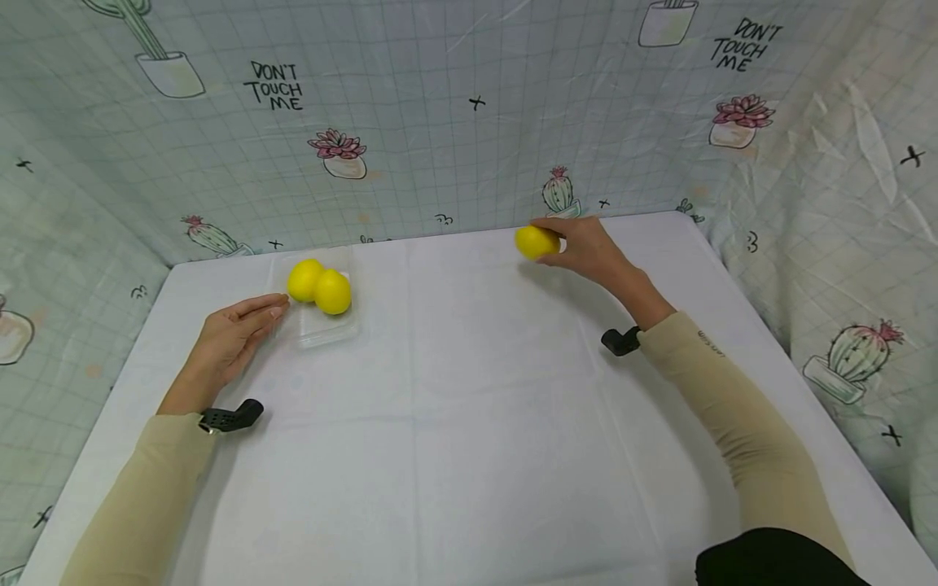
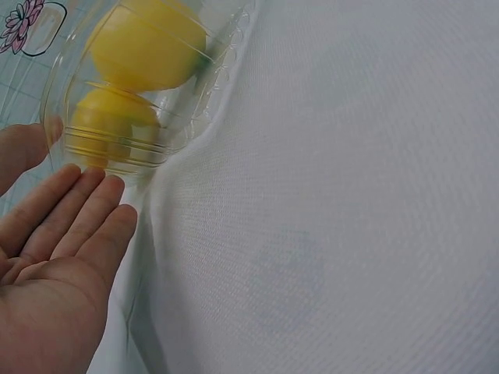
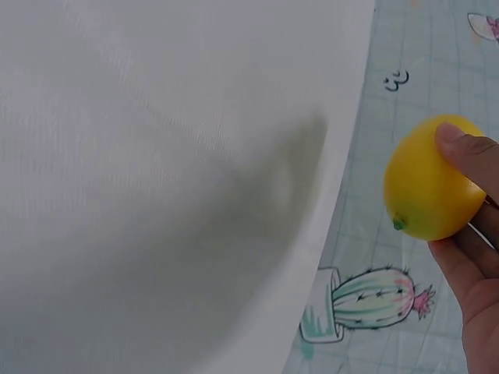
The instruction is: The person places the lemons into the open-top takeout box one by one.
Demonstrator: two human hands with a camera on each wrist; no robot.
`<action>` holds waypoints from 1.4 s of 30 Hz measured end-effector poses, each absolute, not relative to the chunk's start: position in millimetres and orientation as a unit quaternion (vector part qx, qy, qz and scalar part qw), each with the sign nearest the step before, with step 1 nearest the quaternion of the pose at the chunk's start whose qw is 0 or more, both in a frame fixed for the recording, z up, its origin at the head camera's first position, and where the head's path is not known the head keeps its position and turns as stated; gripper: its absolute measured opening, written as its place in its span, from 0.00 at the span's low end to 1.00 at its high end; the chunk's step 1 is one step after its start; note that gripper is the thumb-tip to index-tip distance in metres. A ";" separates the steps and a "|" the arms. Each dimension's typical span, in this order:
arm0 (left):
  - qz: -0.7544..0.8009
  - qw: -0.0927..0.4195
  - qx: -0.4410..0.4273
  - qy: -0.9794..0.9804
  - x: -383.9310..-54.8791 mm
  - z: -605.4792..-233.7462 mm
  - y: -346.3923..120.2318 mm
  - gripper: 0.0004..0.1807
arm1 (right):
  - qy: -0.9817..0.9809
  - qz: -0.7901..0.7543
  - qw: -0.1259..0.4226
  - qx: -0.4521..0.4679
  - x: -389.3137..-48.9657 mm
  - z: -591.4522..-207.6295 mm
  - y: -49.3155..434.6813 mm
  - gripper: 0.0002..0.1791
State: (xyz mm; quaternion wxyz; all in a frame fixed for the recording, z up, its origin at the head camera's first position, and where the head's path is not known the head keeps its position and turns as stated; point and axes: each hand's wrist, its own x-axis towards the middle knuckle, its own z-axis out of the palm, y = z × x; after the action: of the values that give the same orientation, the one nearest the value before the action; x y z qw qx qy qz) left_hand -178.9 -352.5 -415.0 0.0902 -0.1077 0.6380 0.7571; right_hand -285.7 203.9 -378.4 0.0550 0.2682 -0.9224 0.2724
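Note:
A yellow lemon point(image 1: 535, 242) with a small green tip is pinched between the thumb and fingers of my right hand point(image 1: 586, 252), raised over the back right of the table. In the right wrist view the same lemon point(image 3: 433, 179) shows against the patterned cloth. Toward the back left stands a clear plastic container point(image 1: 326, 332) with two more yellow lemons point(image 1: 333, 291) in it, side by side. My left hand point(image 1: 238, 342) is at the container's left side, fingers straight. In the left wrist view those fingertips point(image 2: 113, 187) are right at the container's wall point(image 2: 210, 109).
A white cloth covers the table point(image 1: 469, 407). Behind it and at both sides hangs a pale checked curtain point(image 1: 440, 122) printed with cacti and lettering. A dark wrist camera point(image 1: 233, 416) sits on the left wrist, another point(image 1: 620, 341) on the right. Something black shows at the lower right edge.

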 end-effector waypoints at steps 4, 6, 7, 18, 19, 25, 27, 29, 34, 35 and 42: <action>0.756 0.090 -0.108 0.640 -178.8 -414.3 -352.8 0.26 | -0.914 0.283 0.057 0.285 -281.8 -377.1 193.3 0.36; 0.760 0.091 -0.107 0.634 -178.5 -413.7 -353.0 0.26 | -0.910 0.287 0.061 0.294 -279.4 -375.9 187.9 0.35; 0.763 0.091 -0.105 0.631 -178.2 -413.5 -353.1 0.27 | -0.907 0.289 0.064 0.299 -278.2 -375.3 185.1 0.35; 0.763 0.091 -0.106 0.631 -178.2 -412.7 -353.2 0.27 | -0.872 0.346 0.071 0.340 -268.9 -374.6 156.6 0.34; 0.759 0.091 -0.107 0.635 -178.3 -412.4 -353.0 0.27 | -0.869 0.348 0.074 0.344 -268.4 -374.8 153.8 0.33; 0.750 0.091 -0.106 0.647 -178.0 -412.4 -352.9 0.28 | -0.857 0.366 0.072 0.356 -265.2 -373.6 136.6 0.33; 0.750 0.092 -0.109 0.645 -178.1 -412.2 -352.7 0.28 | -0.853 0.372 0.069 0.359 -264.6 -373.7 131.6 0.33; 0.751 0.094 -0.112 0.644 -177.8 -411.6 -352.4 0.28 | -0.849 0.378 0.069 0.363 -263.9 -374.1 126.7 0.33; 0.749 0.098 -0.121 0.644 -177.0 -409.7 -352.0 0.27 | -0.841 0.387 0.066 0.374 -262.3 -375.3 114.9 0.33; 0.748 0.100 -0.122 0.645 -176.8 -409.4 -352.2 0.28 | -0.838 0.389 0.066 0.377 -262.0 -375.4 112.5 0.33; 0.749 0.102 -0.125 0.643 -176.8 -409.1 -353.2 0.29 | -0.818 0.407 0.062 0.401 -259.3 -375.5 93.6 0.34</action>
State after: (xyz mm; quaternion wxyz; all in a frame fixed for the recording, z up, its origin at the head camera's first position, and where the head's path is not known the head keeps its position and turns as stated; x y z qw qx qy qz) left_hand -176.8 -353.2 -409.1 0.1024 -0.1250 0.6427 0.7488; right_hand -259.3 93.6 -375.5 0.0617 0.4008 -0.8183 0.4073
